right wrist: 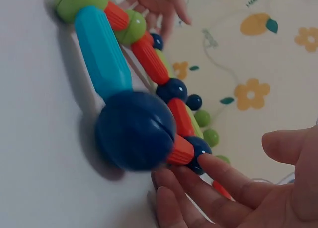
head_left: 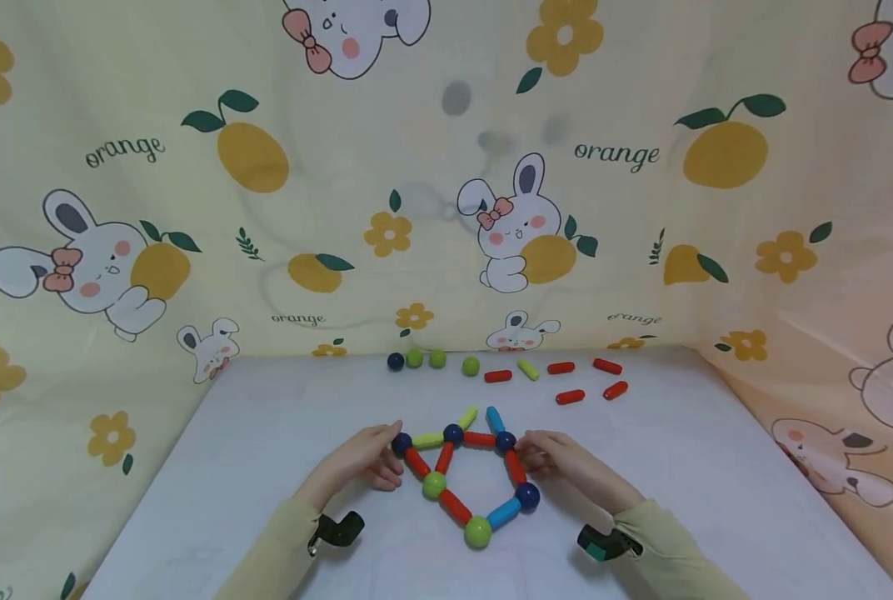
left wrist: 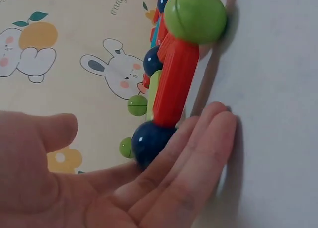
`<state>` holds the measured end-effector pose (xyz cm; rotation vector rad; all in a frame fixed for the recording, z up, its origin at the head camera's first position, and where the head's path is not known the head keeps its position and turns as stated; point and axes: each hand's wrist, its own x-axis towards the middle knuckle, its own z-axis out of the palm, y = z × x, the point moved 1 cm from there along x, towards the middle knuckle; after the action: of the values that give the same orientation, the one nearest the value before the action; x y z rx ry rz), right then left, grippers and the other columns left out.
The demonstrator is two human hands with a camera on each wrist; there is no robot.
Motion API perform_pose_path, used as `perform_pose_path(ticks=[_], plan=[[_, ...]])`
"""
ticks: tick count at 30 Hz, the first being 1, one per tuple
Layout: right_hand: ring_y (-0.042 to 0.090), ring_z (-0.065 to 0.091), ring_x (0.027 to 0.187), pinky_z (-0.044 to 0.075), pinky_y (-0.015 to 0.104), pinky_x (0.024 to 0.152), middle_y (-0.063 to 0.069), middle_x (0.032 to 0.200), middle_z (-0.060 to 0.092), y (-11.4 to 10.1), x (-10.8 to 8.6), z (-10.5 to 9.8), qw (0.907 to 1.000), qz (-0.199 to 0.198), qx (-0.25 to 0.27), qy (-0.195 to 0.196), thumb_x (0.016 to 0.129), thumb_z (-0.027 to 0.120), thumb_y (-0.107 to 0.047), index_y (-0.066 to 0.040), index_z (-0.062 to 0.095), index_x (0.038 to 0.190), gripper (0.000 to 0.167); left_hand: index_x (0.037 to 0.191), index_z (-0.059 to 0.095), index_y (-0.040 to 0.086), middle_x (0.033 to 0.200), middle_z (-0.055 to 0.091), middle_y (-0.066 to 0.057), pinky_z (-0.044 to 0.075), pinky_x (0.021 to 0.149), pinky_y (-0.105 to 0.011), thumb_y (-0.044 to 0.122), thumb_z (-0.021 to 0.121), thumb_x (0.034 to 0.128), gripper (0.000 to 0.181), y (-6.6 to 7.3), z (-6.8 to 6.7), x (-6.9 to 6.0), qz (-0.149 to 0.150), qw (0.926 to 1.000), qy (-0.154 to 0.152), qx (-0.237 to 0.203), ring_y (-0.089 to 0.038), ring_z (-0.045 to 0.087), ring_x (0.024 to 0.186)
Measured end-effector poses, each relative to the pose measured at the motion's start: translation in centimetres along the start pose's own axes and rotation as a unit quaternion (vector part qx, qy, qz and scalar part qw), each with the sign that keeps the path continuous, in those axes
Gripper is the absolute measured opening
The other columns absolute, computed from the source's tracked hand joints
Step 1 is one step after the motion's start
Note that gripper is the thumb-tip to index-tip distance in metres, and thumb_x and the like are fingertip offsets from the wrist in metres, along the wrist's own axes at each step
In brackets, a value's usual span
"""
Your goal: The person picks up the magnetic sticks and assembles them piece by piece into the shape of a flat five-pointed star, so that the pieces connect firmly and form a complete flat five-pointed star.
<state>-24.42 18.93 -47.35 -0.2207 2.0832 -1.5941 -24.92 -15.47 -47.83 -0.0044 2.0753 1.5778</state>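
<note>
A flat frame of ball-and-rod building pieces lies on the table between the hands. At its left corner is a dark blue ball [left wrist: 151,141], joined by a red rod [left wrist: 176,84] to a green ball [head_left: 434,485]. My left hand [head_left: 362,458] rests its extended fingers against that blue ball, thumb held away. On the other side, my right hand [head_left: 570,467] has its fingers extended, the fingertips at another blue ball [right wrist: 196,151] and the red rod [right wrist: 181,149] below it, thumb apart. A blue rod [right wrist: 103,51] joins the lower right blue ball [right wrist: 135,131] to the front green ball [head_left: 478,532].
Along the back of the white table [head_left: 304,392] lie a loose dark blue ball [head_left: 396,362], several green balls [head_left: 437,358], a yellow-green rod [head_left: 527,369] and several red rods [head_left: 570,397]. A printed cloth [head_left: 394,175] hangs behind and at the sides.
</note>
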Motion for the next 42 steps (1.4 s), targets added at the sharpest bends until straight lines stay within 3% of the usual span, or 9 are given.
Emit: perform_pose_path(ticks=[4, 9, 16, 19, 25, 31, 36, 39, 42], plan=[[0.03, 0.061, 0.101, 0.05, 0.042, 0.09, 0.02, 0.118, 0.061, -0.2, -0.6, -0.5, 0.999, -0.005, -0.038, 0.024, 0.102, 0.044, -0.034, 0.007, 0.051, 0.127, 0.049, 0.134, 0.041, -0.007, 0.087, 0.065, -0.019, 0.058, 0.061, -0.036, 0.045, 0.037, 0.1019, 0.062, -0.2, 0.0, -1.0, 0.007, 0.9999, -0.009, 0.0, -0.025, 0.067, 0.067], [0.025, 0.06, 0.086, 0.053, 0.037, 0.076, 0.015, 0.107, 0.063, 0.2, -2.0, -1.2, 0.9939, 0.003, -0.103, 0.039, 0.098, 0.055, -0.027, 0.005, 0.053, 0.123, 0.041, 0.131, 0.045, -0.008, 0.089, 0.064, -0.018, 0.058, 0.063, -0.035, 0.053, 0.039, 0.0989, 0.069, -0.4, 0.0, -1.8, 0.015, 0.9998, -0.013, 0.008, -0.025, 0.067, 0.07], [0.023, 0.061, 0.079, 0.054, 0.035, 0.068, 0.009, 0.094, 0.061, 0.8, -2.6, -1.3, 0.9936, 0.011, -0.113, 0.006, 0.09, 0.068, -0.021, 0.002, 0.056, 0.119, 0.039, 0.126, 0.05, -0.009, 0.088, 0.066, -0.017, 0.058, 0.065, -0.035, 0.053, 0.036, 0.0996, 0.069, -0.5, -0.2, -2.5, 0.022, 0.9994, -0.012, 0.024, -0.027, 0.068, 0.073], [0.023, 0.06, 0.079, 0.054, 0.034, 0.07, 0.01, 0.096, 0.061, 0.9, -2.4, -1.6, 0.9944, 0.004, -0.105, 0.013, 0.089, 0.069, -0.015, 0.002, 0.056, 0.118, 0.036, 0.122, 0.053, -0.009, 0.086, 0.068, -0.016, 0.058, 0.065, -0.035, 0.058, 0.037, 0.0972, 0.073, -0.6, -0.1, -2.6, 0.022, 0.999, -0.021, 0.032, -0.027, 0.068, 0.072], [0.023, 0.061, 0.089, 0.054, 0.035, 0.075, 0.011, 0.106, 0.064, 1.3, -1.5, -2.9, 0.9923, 0.008, -0.103, 0.067, 0.09, 0.067, -0.015, 0.0, 0.056, 0.122, 0.037, 0.112, 0.061, -0.008, 0.085, 0.069, -0.016, 0.058, 0.065, -0.035, 0.053, 0.033, 0.1004, 0.068, -0.8, 0.9, -2.7, 0.01, 0.9981, -0.048, 0.037, -0.027, 0.069, 0.073], [0.025, 0.058, 0.101, 0.052, 0.039, 0.083, 0.013, 0.116, 0.062, 1.6, -0.3, -4.0, 0.9899, -0.002, -0.092, 0.107, 0.091, 0.065, -0.013, -0.002, 0.054, 0.127, 0.04, 0.109, 0.063, -0.008, 0.086, 0.069, -0.018, 0.058, 0.067, -0.036, 0.05, 0.033, 0.1014, 0.066, -0.8, 2.5, -2.6, 0.005, 0.9956, -0.094, 0.007, -0.027, 0.069, 0.075], [0.027, 0.056, 0.106, 0.05, 0.043, 0.089, 0.013, 0.119, 0.06, 1.5, 0.5, -4.2, 0.9841, -0.004, -0.119, 0.132, 0.091, 0.066, -0.014, -0.003, 0.055, 0.127, 0.039, 0.11, 0.063, -0.007, 0.089, 0.07, -0.018, 0.057, 0.07, -0.036, 0.054, 0.036, 0.0993, 0.067, -0.8, 3.5, -2.6, -0.003, 0.9901, -0.14, -0.012, -0.026, 0.069, 0.077], [0.027, 0.055, 0.106, 0.049, 0.044, 0.091, 0.012, 0.118, 0.06, 1.4, 0.8, -4.2, 0.9806, -0.004, -0.135, 0.142, 0.091, 0.066, -0.013, -0.003, 0.056, 0.125, 0.037, 0.111, 0.063, -0.006, 0.09, 0.07, -0.017, 0.057, 0.07, -0.035, 0.056, 0.037, 0.0978, 0.069, -0.6, 3.4, -2.3, -0.003, 0.9888, -0.149, -0.01, -0.025, 0.069, 0.077], [0.028, 0.056, 0.105, 0.048, 0.044, 0.091, 0.012, 0.117, 0.06, 1.3, 0.9, -4.2, 0.9797, -0.009, -0.142, 0.142, 0.091, 0.065, -0.011, -0.002, 0.057, 0.124, 0.035, 0.113, 0.061, -0.009, 0.094, 0.068, -0.02, 0.057, 0.072, -0.036, 0.051, 0.035, 0.1005, 0.067, 0.3, 2.1, -1.4, 0.015, 0.9919, -0.126, -0.009, -0.026, 0.069, 0.079]])
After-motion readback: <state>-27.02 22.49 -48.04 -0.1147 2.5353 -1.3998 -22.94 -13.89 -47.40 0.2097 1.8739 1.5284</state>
